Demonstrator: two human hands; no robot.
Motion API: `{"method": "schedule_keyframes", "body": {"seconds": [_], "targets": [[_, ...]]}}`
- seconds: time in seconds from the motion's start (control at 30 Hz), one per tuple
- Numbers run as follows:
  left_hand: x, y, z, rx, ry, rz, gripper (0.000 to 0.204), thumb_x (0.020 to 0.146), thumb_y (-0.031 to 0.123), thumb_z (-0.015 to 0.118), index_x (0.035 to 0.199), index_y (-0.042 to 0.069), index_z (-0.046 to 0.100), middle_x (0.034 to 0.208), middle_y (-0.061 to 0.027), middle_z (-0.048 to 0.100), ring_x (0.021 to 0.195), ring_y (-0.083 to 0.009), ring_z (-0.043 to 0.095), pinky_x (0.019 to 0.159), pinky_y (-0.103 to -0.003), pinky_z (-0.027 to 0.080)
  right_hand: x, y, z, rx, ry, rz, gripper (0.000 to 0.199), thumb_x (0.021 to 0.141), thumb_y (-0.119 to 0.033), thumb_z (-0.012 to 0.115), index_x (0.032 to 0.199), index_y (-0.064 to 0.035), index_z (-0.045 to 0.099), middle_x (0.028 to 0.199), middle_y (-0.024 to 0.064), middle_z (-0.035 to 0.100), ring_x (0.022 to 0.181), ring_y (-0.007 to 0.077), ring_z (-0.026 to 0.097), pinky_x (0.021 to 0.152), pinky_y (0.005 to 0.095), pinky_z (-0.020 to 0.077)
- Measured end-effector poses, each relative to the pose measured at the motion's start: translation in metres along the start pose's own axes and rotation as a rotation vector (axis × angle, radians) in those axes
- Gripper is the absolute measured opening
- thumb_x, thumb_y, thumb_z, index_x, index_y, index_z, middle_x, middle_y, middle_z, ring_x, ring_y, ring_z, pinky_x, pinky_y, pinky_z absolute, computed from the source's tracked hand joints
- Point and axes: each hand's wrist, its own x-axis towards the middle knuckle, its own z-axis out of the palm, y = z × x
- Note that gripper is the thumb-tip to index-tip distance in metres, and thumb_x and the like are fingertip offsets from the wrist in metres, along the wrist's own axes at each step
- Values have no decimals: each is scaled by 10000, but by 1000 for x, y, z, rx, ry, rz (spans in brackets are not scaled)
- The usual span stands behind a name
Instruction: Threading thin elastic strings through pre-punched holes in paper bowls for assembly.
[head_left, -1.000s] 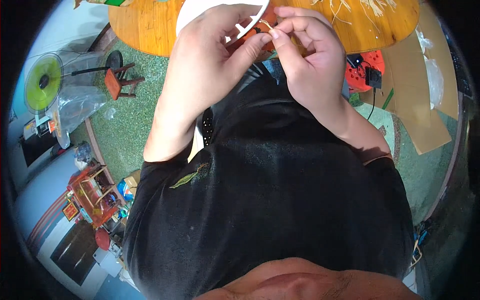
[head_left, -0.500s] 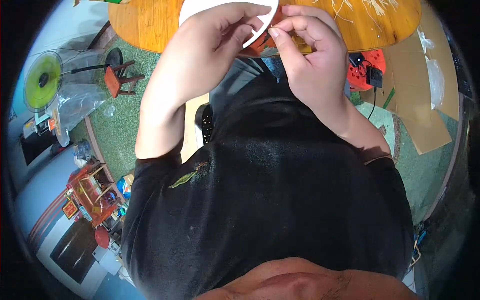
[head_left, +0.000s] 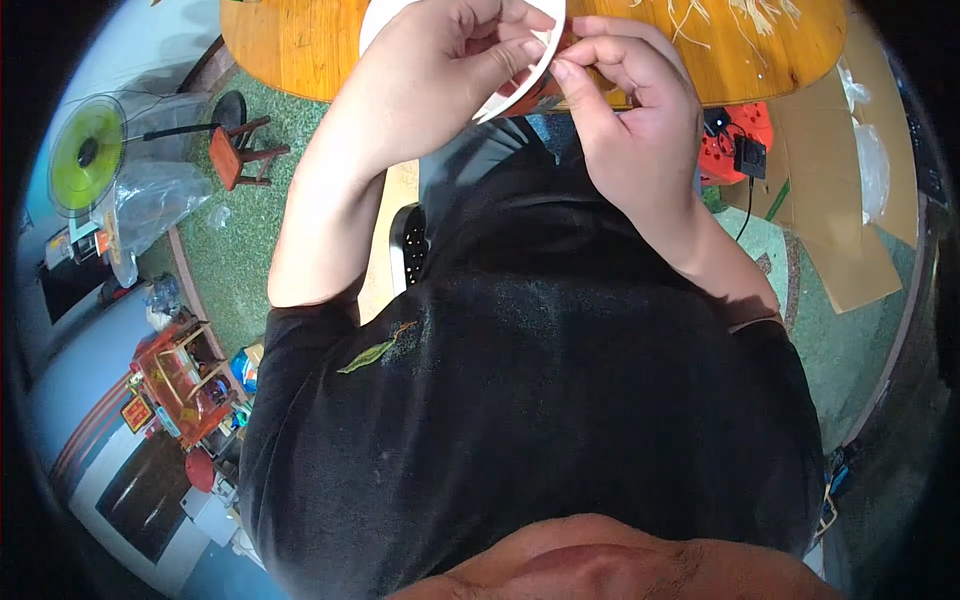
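Note:
My left hand point(head_left: 440, 70) grips a white curved rim, a plate or shallow bowl point(head_left: 525, 75), at the edge of a round wooden table point(head_left: 290, 45). My right hand point(head_left: 630, 120) is closed beside it, fingertips pinching something small and reddish-orange point(head_left: 545, 95) right against the white rim; what it is cannot be made out. Both hands touch near the table's near edge. Pale thin strips point(head_left: 740, 15) lie scattered on the tabletop beyond my right hand.
A small wooden stool point(head_left: 245, 155) and a green fan point(head_left: 85, 155) stand on the green floor at left. A red power strip point(head_left: 730, 150) and cardboard sheets point(head_left: 850, 200) lie at right. A cluttered red shelf point(head_left: 180, 380) sits lower left.
Both hands have shifted slightly up and toward the table, and the white rim has tilted and moved with my left hand. My right fingers stay pinched at the rim.

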Motion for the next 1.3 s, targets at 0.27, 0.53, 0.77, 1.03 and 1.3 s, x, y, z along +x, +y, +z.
{"method": "schedule_keyframes", "body": {"seconds": [0.27,0.53,0.77,1.03,1.3], "targets": [[11,-1,-8,-204,-27,-124,225,960,-74,663,1183,-47,672,1073,-73,729,932,-118,685,841,-252,557,-2,0,-4,-46,-38,5,71,921,29,724,989,14,710,1196,85,657,1003,144,703,865,259,577],[4,-13,3,-272,29,104,241,935,-90,673,1166,-32,641,1014,-46,687,906,-115,661,833,-244,539,2,-8,-1,-92,14,-28,52,924,18,724,971,9,705,1103,61,693,946,119,702,804,248,573],[20,-39,-1,-237,-64,614,201,955,-102,581,1122,5,548,1002,-23,586,936,-107,577,871,-245,472,-4,4,1,136,-87,203,63,931,-43,710,937,6,671,806,51,731,668,77,641,626,250,523],[-24,-33,9,79,238,579,226,1026,-18,594,1249,-38,563,1074,-69,661,1028,-131,658,939,-266,530,1,-6,2,278,-214,342,71,938,-55,696,956,10,673,794,40,712,697,75,645,647,241,517],[-34,-3,22,-62,315,187,268,964,-114,624,1193,-2,539,1042,-47,621,954,-104,607,843,-224,493,1,-4,5,268,-284,371,91,945,-75,698,939,12,677,817,43,723,724,73,651,671,253,524]]}}
